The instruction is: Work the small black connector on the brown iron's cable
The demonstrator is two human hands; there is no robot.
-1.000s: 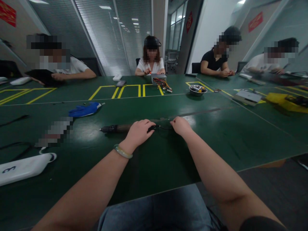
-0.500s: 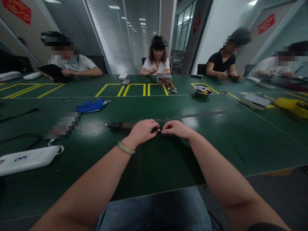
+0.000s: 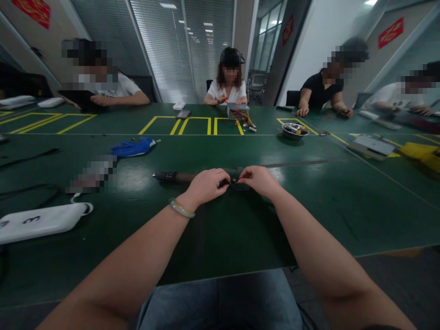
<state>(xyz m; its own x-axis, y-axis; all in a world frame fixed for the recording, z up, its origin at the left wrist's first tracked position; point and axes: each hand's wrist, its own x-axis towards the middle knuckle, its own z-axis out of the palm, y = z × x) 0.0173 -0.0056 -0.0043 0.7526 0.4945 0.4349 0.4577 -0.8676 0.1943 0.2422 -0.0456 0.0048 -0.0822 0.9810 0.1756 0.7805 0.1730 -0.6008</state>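
Note:
A long dark electric screwdriver [image 3: 168, 177] lies across the green table in front of me, its metal tip to the left. My left hand [image 3: 210, 184] rests over its body, fingers curled round a small black piece [image 3: 223, 183]. Just to the right, my right hand [image 3: 257, 180] pinches with thumb and forefinger at the same spot; what it grips is too small to make out. A tiny light-coloured spot shows between the two hands. The hands hide much of the screwdriver's middle.
A blue glove [image 3: 133, 147], a white power bank [image 3: 41, 222] marked 3 and cables lie to the left. Beyond are a metal bowl [image 3: 294, 131] of small parts and a metal box [image 3: 238, 110] with coloured wires. Several people sit round the table [image 3: 343, 206].
My fingertips have shifted slightly, and the light-coloured spot now sits nearer my right fingers. The view has moved a little. Across the table, the person in black has moved their hands apart.

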